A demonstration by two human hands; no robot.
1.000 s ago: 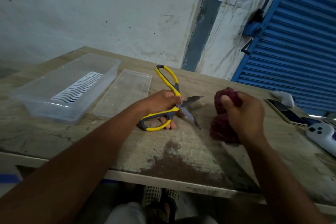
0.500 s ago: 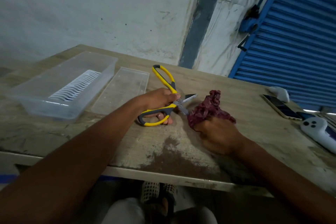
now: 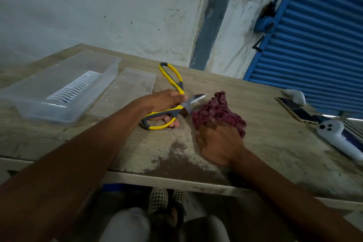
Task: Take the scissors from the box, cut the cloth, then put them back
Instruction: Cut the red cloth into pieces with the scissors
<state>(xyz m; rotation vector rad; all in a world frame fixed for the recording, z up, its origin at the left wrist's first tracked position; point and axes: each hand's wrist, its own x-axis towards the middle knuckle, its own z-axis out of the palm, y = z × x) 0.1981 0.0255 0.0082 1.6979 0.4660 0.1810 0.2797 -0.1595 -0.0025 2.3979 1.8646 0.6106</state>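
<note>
cutting step in hand: scissors [image 3: 172,102] out of the box [image 3: 59,92], blades spread wide beside the maroon cloth [image 3: 218,112] on the worktop [image 3: 275,143]. best done by feeding a single flat edge of cloth deep between the blades toward the pivot, keeping it taut, and closing in one firm squeeze; bunched folds likely to jam or slip. worth keeping the holding fingertips clear of the lower blade, already touching or just short of the cloth's left edge.

left hand [image 3: 167,104]: fingers [image 3: 172,123] curled through the lower yellow handle, thumb against the upper one, handles well apart.

right hand [image 3: 218,141]: pressing down on the cloth's near side, fingers curled into it, tips hidden. box open, lid [image 3: 125,90] just beside it.
</note>
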